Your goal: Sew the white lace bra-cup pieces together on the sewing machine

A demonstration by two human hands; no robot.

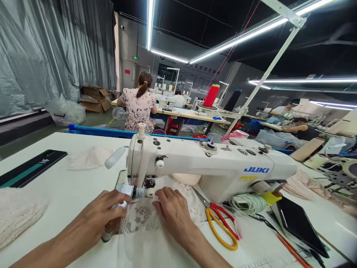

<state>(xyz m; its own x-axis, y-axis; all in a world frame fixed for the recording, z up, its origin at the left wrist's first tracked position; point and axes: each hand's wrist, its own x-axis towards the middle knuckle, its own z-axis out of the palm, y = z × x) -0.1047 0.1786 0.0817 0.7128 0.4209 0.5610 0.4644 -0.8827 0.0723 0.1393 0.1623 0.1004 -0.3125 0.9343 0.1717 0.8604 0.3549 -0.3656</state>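
Observation:
A sheer white lace fabric (pixel 141 217) lies on the bed of a white JUKI sewing machine (pixel 212 156), under its needle area. My left hand (pixel 110 210) has curled fingers and thumb at the left edge of the lace, just in front of the presser area. My right hand (pixel 174 210) rests palm down on the lace to the right of the needle, its fingers extended and slightly bent. The needle tip and presser foot are hidden behind fingers and machine parts. More lace lies behind my right hand, under the machine arm.
Red-and-yellow-handled scissors (pixel 223 223) lie right of my right hand. Beyond are a coil of pale cord (pixel 247 204) and a black tablet-like device (pixel 301 223). A dark box (pixel 33 167) and lace pieces (pixel 19 214) lie left. Another person (pixel 139 106) sits ahead.

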